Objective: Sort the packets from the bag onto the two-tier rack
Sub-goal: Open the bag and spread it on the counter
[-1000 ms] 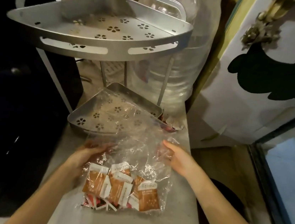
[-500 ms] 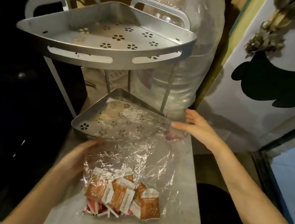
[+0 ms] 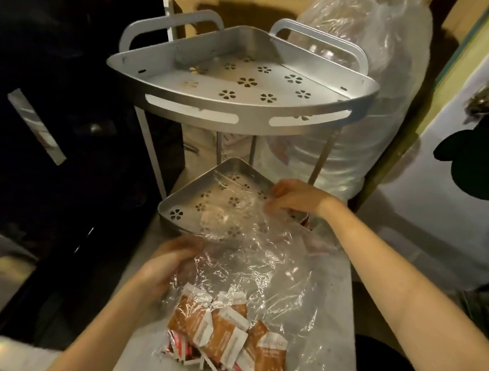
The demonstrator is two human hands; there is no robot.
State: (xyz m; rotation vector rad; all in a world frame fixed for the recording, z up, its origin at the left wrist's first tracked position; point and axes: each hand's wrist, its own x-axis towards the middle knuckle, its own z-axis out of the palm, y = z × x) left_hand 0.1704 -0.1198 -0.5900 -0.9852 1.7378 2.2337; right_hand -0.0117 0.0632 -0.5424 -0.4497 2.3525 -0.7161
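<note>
A clear plastic bag [image 3: 262,258] lies on the grey counter, its open end draped over the lower tier [image 3: 172,209] of a silver two-tier corner rack. Several brown-and-white packets [image 3: 227,337] and some small red-and-white ones [image 3: 178,350] sit bunched at the bag's near end. My left hand [image 3: 165,265] grips the bag's left side. My right hand [image 3: 294,197] pinches the bag's far edge over the lower tier. The upper tier [image 3: 242,92] holds nothing.
A large clear water bottle wrapped in plastic [image 3: 350,90] stands behind the rack on the right. A dark appliance [image 3: 43,130] fills the left side. A white door with a dark shape [image 3: 471,157] is on the right. The grey counter [image 3: 338,289] is narrow.
My right hand has moved from the bag's near right side up and left to the bag's far edge over the lower tier. My left hand stays on the bag's left side.
</note>
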